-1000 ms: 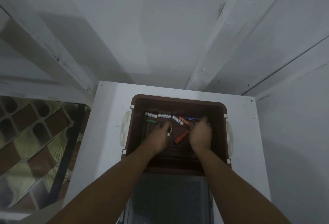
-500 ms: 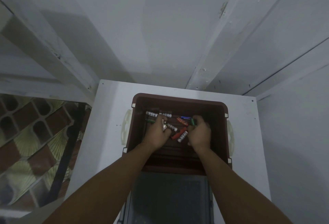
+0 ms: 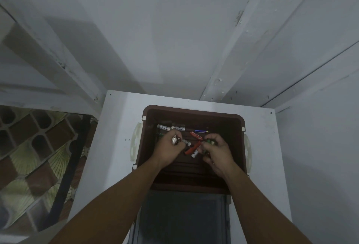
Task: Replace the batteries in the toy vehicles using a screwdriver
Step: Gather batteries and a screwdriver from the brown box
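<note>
Brown bin [image 3: 194,110] mid-frame stops batteries [image 3: 164,127] rolling; I see left hand [image 3: 169,149] curled round several, right hand [image 3: 218,153] pinching green battery [image 3: 209,142].

Matt brown plastic bin [image 3: 194,116], glossy-wrapped batteries [image 3: 163,127] (metal ends), smooth white-painted tabletop [image 3: 116,146]

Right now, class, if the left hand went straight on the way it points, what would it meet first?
Probably the white patterned batteries lying along the far wall of the brown bin. The left hand, clutching silver-ended batteries, may sit above them; depth is unclear.
</note>
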A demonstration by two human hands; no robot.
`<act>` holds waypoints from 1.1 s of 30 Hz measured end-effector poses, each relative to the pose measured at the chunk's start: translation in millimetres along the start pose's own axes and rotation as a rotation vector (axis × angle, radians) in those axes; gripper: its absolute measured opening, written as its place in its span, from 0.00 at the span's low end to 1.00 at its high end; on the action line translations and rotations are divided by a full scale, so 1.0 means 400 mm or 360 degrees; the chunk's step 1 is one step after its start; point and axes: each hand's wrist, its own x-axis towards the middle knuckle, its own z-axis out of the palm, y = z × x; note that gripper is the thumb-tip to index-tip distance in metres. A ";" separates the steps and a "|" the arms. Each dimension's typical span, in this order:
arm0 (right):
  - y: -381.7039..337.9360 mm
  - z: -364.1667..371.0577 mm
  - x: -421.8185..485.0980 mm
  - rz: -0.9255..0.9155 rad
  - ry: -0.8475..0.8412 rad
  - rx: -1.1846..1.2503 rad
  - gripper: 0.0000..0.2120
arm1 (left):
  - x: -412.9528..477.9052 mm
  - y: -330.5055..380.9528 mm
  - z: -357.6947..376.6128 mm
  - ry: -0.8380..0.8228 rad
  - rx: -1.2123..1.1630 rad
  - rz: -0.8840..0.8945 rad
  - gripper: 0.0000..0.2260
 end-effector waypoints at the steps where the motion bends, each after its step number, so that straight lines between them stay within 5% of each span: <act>1: -0.002 -0.002 -0.002 0.0025 -0.0007 -0.0017 0.13 | -0.001 -0.001 -0.001 -0.0007 0.0008 0.0026 0.07; 6: 0.012 -0.011 -0.006 0.0081 -0.0028 -0.0388 0.12 | 0.005 -0.007 -0.004 0.0059 0.0005 0.0044 0.11; 9: 0.033 -0.011 0.003 -0.0062 0.0086 -0.0684 0.14 | 0.005 -0.007 -0.006 0.0054 0.0174 0.0081 0.05; 13: 0.051 0.000 0.010 -0.0141 0.0084 -0.0846 0.17 | 0.008 -0.002 -0.006 -0.0016 0.0496 0.0140 0.20; 17: 0.053 0.013 0.017 -0.0161 0.0133 -0.0944 0.19 | 0.011 -0.001 0.006 -0.0036 0.0650 0.0132 0.15; 26: 0.050 0.040 0.019 -0.0138 0.0199 -0.0936 0.23 | 0.020 -0.012 0.014 0.0090 0.0647 0.0086 0.03; 33: 0.027 0.012 0.024 -0.0094 0.0186 -0.0702 0.18 | 0.023 -0.008 0.008 0.0162 0.0375 0.0006 0.04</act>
